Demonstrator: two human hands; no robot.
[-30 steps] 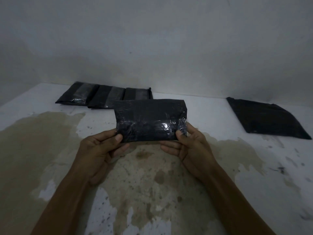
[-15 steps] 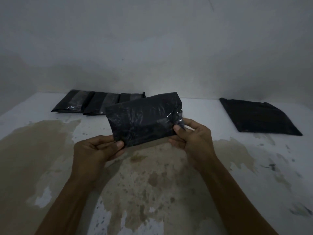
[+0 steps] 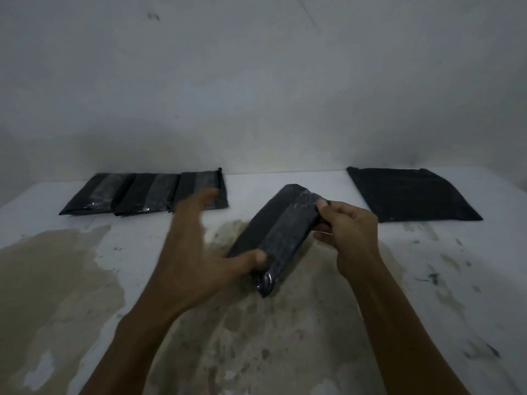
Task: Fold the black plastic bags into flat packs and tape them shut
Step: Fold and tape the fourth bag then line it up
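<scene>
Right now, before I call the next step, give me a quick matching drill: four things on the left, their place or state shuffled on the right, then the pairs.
Things:
1. held pack
2. three taped packs
3. unfolded bag
4. left hand

Places or states:
A. flat on the table, far right
B. in a row, far left by the wall
C. fingers spread, blurred, thumb on the pack's near end
D. tilted in the air, far end pinched by the right hand

Pairs: 1-D, 2-B, 3-A, 4-C
</scene>
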